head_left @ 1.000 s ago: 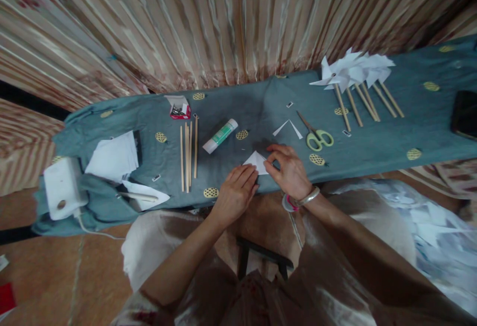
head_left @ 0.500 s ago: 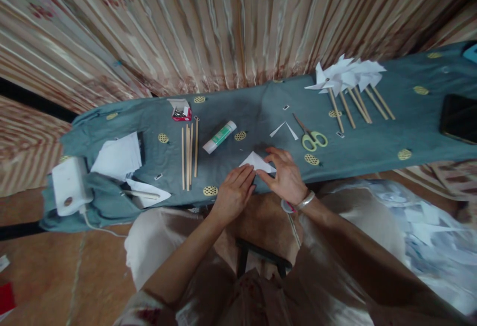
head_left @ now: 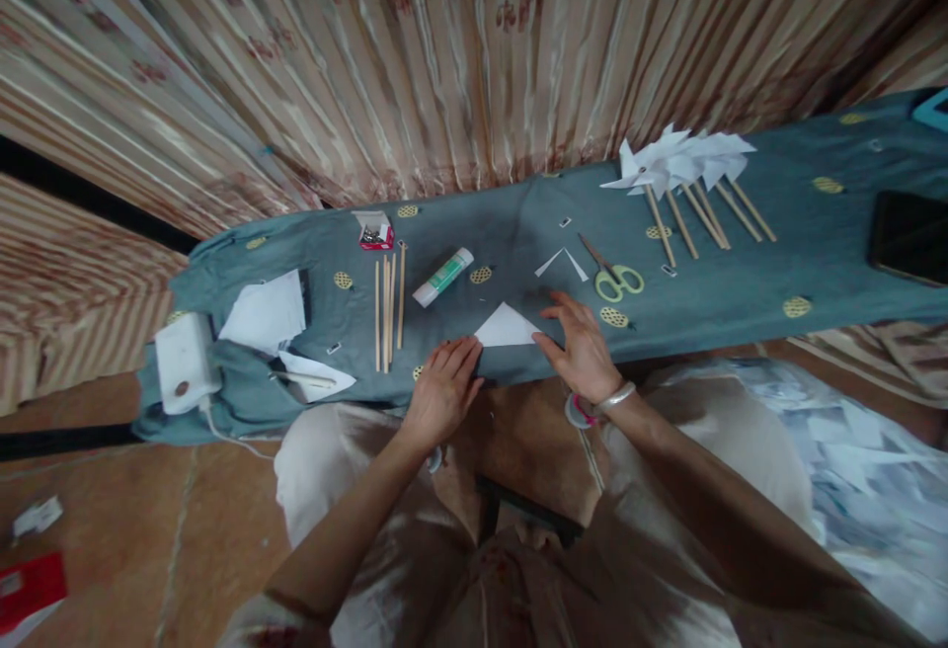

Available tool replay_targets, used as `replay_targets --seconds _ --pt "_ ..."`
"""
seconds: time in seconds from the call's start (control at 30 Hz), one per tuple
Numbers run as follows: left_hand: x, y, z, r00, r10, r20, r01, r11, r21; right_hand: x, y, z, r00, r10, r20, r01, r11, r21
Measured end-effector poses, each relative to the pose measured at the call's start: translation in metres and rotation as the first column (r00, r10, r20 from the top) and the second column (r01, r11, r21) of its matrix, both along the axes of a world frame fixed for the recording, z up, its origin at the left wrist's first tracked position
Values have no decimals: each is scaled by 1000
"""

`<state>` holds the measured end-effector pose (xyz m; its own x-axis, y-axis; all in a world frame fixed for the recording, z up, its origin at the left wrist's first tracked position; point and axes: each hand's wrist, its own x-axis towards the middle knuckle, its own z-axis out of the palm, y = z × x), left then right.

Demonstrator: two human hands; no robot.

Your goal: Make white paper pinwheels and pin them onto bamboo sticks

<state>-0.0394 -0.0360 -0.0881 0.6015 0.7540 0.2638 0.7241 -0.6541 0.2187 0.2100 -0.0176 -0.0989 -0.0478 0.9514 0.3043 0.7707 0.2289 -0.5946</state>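
Observation:
A white paper folded into a triangle (head_left: 507,326) lies flat near the table's front edge. My left hand (head_left: 445,383) rests palm down, its fingertips at the paper's left corner, fingers stretched out. At the right corner, the thumb of my right hand (head_left: 580,347) touches the paper while the other fingers are spread above the cloth. Behind the paper lie a glue stick (head_left: 442,278), two thin paper strips (head_left: 549,262) and green-handled scissors (head_left: 618,281).
Wooden sticks (head_left: 388,317) and a small red box of metal pins (head_left: 375,231) lie left. Farther left are a paper stack (head_left: 265,312), a pen on paper (head_left: 315,377) and a white corded device (head_left: 185,364). Paper pinwheels (head_left: 677,162) and a phone (head_left: 909,238) are right.
My left hand has slid left off the paper's middle to its left corner. My right hand has moved slightly right, so more of the triangle shows. The view has shifted a little.

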Motion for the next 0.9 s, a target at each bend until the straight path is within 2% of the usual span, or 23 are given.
replay_targets --seconds 0.23,0.5,0.63,0.9 --pt "-12 -7 5 998 57 -41 -56 998 14 9 -3 -4 999 46 -16 -45 999 11" --pt "-13 -11 -9 993 91 80 -95 995 42 9 -3 4 996 54 -73 -53 998 21" --pt "-12 -12 -11 987 128 100 -131 991 20 5 -1 6 995 75 -70 -74 997 10" --pt "-8 -12 -8 981 158 115 -159 987 4 -1 8 6 994 105 -37 -108 991 -81"
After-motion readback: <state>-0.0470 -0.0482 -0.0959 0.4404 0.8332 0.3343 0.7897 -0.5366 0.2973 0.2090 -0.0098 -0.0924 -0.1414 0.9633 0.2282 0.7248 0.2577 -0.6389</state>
